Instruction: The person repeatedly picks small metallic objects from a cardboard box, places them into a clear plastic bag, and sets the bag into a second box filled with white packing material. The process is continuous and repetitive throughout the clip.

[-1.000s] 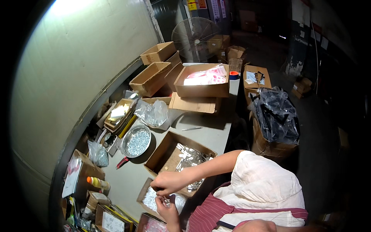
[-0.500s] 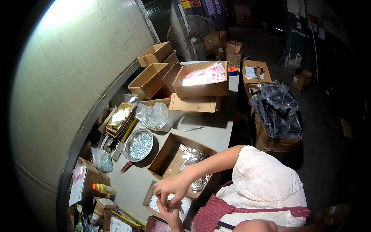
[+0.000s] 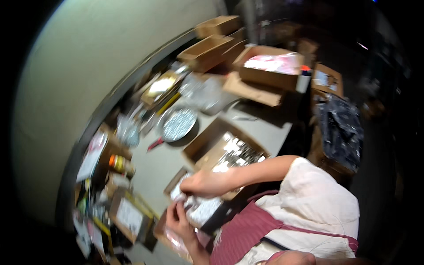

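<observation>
My right hand (image 3: 204,183) reaches in from the right, fingers bent down and closed, over a small carton of white pieces (image 3: 204,213). Just below it my left hand (image 3: 182,223) has its fingers raised and drawn together, almost meeting the right fingertips. Blur and the small size hide what is between the fingers. Behind the right forearm stands an open cardboard box (image 3: 205,154) with many shiny flat metal parts (image 3: 238,152). A second small box (image 3: 162,234) holding pink-wrapped stuff lies under the left hand.
A metal pan (image 3: 179,124) of small silvery pieces, with a red handle, sits further back. Plastic bags (image 3: 207,95) and a box with pink-white packets (image 3: 269,64) stand beyond. Clutter and a yellow bottle (image 3: 122,164) line the left wall. A black-bagged carton (image 3: 338,132) is at right.
The whole view has swung, so the table appears shifted right and upward, and blurred. My two hands stay close together near the small carton of white pieces.
</observation>
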Available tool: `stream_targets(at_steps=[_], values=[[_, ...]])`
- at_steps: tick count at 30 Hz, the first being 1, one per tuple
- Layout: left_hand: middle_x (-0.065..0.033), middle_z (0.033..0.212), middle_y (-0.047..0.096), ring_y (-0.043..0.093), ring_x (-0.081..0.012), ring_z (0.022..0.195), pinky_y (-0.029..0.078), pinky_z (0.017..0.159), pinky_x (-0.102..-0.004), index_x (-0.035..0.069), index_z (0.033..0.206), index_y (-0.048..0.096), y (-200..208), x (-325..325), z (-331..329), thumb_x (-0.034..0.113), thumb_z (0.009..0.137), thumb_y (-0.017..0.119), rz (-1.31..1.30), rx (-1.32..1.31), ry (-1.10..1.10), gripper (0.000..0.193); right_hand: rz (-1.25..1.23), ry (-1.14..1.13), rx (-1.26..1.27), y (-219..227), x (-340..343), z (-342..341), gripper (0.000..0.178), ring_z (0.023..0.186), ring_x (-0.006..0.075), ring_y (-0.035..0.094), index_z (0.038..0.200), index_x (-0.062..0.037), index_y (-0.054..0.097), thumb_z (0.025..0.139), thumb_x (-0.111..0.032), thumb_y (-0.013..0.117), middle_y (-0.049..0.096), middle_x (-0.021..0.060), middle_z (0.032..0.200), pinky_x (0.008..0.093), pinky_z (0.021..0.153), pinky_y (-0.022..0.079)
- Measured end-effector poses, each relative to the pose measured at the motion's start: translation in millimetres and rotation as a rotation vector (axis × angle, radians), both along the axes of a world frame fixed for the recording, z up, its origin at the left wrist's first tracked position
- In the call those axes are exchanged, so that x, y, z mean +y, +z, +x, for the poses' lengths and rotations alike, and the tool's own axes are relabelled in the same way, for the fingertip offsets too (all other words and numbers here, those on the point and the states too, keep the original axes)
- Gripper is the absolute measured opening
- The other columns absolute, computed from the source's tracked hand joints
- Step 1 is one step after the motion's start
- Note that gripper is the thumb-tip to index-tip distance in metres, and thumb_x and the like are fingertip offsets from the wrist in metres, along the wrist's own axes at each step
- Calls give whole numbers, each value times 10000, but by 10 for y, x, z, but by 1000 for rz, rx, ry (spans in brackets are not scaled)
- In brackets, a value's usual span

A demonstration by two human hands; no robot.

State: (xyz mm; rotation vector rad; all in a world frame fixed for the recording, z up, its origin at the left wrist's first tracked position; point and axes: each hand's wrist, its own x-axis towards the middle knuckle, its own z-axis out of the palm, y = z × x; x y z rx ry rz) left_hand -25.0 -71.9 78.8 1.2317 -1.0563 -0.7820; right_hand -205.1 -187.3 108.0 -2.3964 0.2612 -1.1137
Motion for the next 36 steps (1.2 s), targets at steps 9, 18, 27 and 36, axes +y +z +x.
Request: stream_targets(at_steps=[9,18,27,36], values=[[-85,890,740,697,-127,819,558,743,-269,-31,945,673,168,456,169,12,944,637,-123,-24,215,56,261,191,168,191,172,363,271,890,294,689,1140,-2,600,950,-139,735,664,170,993,380,783,553],[-39,814,695,664,-79,754,591,671,-262,-38,1000,674,156,867,370,20,976,631,38,-409,454,76,236,433,349,173,322,1042,186,771,402,633,964,-13,620,937,-184,691,631,189,825,455,684,508],[-109,787,701,689,-142,671,533,594,-287,-18,921,634,351,1267,555,40,953,650,150,-651,604,68,369,643,452,112,523,1538,250,741,384,633,928,11,610,938,-223,699,650,193,825,431,664,501],[-95,813,707,681,-148,736,538,707,-287,9,913,648,86,1746,915,85,949,610,1,204,669,93,870,880,694,107,741,1979,120,702,67,501,894,-12,602,906,-126,636,573,-9,785,252,618,427]])
